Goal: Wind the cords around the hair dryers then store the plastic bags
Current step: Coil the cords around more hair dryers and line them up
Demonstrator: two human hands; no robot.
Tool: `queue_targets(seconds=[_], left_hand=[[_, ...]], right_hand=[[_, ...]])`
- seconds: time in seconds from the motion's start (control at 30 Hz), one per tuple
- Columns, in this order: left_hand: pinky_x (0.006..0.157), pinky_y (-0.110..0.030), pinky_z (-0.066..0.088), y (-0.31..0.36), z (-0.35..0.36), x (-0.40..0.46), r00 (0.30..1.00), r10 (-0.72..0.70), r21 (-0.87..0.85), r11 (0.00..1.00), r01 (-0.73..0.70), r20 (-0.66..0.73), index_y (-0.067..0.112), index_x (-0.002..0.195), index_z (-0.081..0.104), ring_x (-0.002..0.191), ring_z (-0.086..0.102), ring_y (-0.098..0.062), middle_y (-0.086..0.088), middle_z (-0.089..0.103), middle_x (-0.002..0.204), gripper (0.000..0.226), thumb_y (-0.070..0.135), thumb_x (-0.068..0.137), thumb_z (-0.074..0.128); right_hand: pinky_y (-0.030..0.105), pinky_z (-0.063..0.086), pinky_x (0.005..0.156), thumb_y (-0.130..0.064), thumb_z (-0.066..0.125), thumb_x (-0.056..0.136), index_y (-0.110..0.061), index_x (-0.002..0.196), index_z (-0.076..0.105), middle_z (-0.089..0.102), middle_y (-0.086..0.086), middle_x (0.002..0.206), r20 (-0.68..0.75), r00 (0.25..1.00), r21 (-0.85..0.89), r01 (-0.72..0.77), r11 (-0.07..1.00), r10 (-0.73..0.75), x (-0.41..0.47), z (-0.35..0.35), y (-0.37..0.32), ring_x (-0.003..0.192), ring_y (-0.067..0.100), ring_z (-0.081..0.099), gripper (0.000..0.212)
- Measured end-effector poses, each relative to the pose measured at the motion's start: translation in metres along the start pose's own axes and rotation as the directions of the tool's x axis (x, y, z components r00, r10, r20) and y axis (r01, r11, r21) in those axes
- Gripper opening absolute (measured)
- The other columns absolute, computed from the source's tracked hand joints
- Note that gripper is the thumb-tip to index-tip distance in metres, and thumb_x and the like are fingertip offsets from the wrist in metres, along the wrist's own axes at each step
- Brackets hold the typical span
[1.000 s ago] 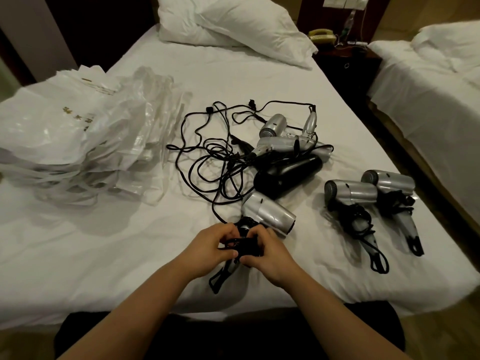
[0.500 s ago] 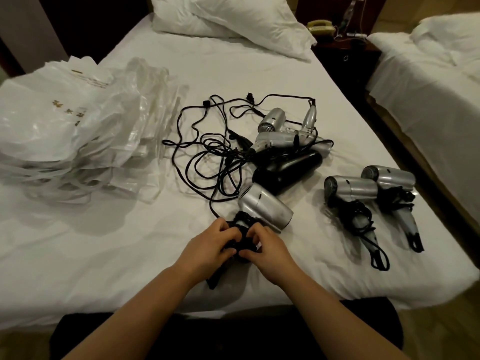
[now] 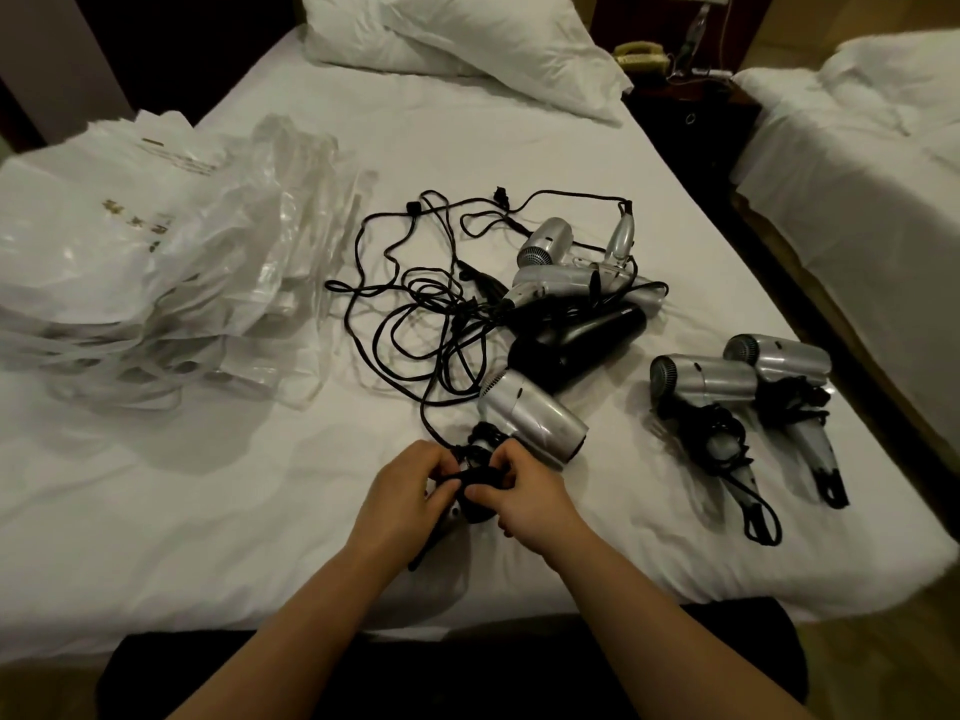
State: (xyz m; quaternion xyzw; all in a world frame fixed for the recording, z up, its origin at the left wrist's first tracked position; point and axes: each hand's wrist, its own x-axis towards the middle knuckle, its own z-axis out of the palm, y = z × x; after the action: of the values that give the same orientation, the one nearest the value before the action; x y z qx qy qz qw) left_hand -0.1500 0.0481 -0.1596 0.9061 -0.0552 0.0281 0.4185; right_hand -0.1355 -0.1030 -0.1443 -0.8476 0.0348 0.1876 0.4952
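Both hands' grip curled on black cord at silver dryer handle; bag print unreadable.

Gold print shows on the topmost white plastic bag of the pile well to the left of the left hand, but the characters are far too blurred to read. Nothing legible anywhere else: no brand, label or number can be made out.
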Motion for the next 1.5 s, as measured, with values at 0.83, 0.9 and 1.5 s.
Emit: queue_targets(seconds=[0.83, 0.9, 1.5], left_hand=[[0.074, -0.022, 0.042, -0.011, -0.012, 0.006, 0.974, 0.085, -0.022, 0.996, -0.082, 0.211, 0.035, 0.079, 0.041, 0.081, 0.052, -0.011, 0.005, 0.054, 0.086, 0.028, 0.017, 0.079, 0.062], [0.079, -0.024, 0.045, -0.012, -0.021, 0.018, 0.973, 0.062, -0.028, 0.998, -0.057, 0.221, 0.035, 0.076, 0.047, 0.083, 0.055, -0.003, 0.009, 0.058, 0.084, 0.034, 0.007, 0.081, 0.067], [0.068, -0.023, 0.039, -0.022, -0.002, -0.007, 0.97, 0.225, 0.223, 0.945, -0.241, 0.093, 0.015, 0.105, 0.046, 0.081, 0.045, -0.015, -0.009, 0.055, 0.091, 0.036, 0.032, 0.074, 0.052]], right_hand=[[0.024, 0.038, 0.058, -0.03, 0.069, 0.08, -0.027, 0.069, 0.038, 0.05, -0.005, 0.074, -0.035, 0.999, -0.231, 0.012, 0.973, -0.02, 0.001, 0.007, -0.01, 0.067, 0.011, 0.048, 0.034], [0.026, 0.034, 0.061, -0.033, 0.066, 0.084, -0.024, 0.078, 0.041, 0.048, -0.002, 0.087, -0.029, 0.997, -0.313, 0.054, 0.948, -0.066, 0.001, 0.007, -0.013, 0.077, 0.015, 0.048, 0.027], [0.035, 0.055, 0.054, -0.026, 0.069, 0.082, -0.019, 0.077, 0.041, 0.058, 0.007, 0.084, -0.151, 0.986, -0.023, -0.079, 0.997, 0.075, 0.003, 0.025, -0.015, 0.067, 0.024, 0.063, 0.03]])
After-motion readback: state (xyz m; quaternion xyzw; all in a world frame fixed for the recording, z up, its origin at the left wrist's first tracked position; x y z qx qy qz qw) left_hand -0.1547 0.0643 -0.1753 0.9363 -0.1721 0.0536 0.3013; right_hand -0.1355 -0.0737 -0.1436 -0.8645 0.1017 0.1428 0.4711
